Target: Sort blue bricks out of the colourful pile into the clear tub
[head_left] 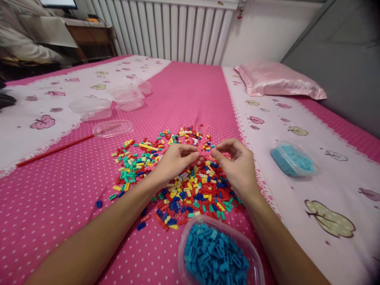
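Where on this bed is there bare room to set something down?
Free: the pink strip beyond the brick pile, right of the empty tubs; the pink corner below the red stick; the white band between pillow and far blue tub. Crowded: around the pile and the near blue tub.

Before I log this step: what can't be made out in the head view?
1. Whatever the left hand and right hand pinch: too small, covered by fingertips, head view.
2. Bricks of the pile under both hands: hidden by them.
3. Near tub of blue bricks: front rim cut off by the bottom edge.
4. Person at top left: mostly cut off by the frame corner.
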Available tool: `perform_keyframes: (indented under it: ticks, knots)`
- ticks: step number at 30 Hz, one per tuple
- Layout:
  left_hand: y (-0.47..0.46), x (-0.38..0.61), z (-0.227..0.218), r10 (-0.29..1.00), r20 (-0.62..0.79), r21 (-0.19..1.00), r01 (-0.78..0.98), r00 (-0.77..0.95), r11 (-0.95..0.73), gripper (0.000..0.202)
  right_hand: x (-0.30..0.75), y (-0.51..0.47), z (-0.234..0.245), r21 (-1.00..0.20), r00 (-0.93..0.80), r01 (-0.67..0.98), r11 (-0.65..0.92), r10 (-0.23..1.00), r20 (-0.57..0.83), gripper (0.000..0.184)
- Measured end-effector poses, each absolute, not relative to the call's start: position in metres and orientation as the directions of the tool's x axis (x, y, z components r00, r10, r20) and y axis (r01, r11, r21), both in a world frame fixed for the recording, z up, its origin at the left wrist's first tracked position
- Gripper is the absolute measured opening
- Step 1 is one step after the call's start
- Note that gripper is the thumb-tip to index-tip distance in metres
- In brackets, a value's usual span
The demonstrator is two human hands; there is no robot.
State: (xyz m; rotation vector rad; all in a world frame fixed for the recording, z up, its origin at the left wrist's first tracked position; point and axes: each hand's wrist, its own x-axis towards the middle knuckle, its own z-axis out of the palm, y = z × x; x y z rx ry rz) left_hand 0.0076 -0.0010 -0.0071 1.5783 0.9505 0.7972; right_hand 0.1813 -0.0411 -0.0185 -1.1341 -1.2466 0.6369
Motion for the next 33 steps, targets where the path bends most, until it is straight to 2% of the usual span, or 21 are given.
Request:
perform_keyframes:
  ticks: [5, 8, 13, 18, 25, 33]
  knots:
    - [-0.003, 0.009, -0.011, 0.873, 0.186, 0.929, 0.210, 0.451, -0.306, 0.024, 0.175, -0.047, -0.012, -0.897, 0.296, 0.258, 0.358, 0.855, 0.426, 0.012]
    - [-0.004, 0.009, -0.008, 0.843, 0.228, 0.888, 0.250, 0.487, -0.385, 0.024, 0.173, -0.050, -0.010, -0.895, 0.304, 0.271, 0.355, 0.850, 0.429, 0.011]
    - [-0.005, 0.008, -0.005, 0.802, 0.258, 0.851, 0.267, 0.538, -0.453, 0.019, 0.171, -0.051, -0.010, -0.899, 0.303, 0.262, 0.351, 0.854, 0.422, 0.011]
    - [-0.005, 0.008, -0.007, 0.811, 0.265, 0.794, 0.359, 0.523, -0.491, 0.021, 0.168, -0.051, -0.011, -0.903, 0.297, 0.250, 0.350, 0.860, 0.415, 0.012]
    - [-0.009, 0.009, -0.010, 0.837, 0.310, 0.648, 0.544, 0.451, -0.533, 0.016, 0.166, -0.052, -0.014, -0.904, 0.258, 0.239, 0.354, 0.874, 0.411, 0.013]
    - [-0.012, 0.010, -0.010, 0.814, 0.349, 0.539, 0.611, 0.465, -0.580, 0.019, 0.164, -0.052, -0.014, -0.903, 0.210, 0.226, 0.366, 0.887, 0.412, 0.012]
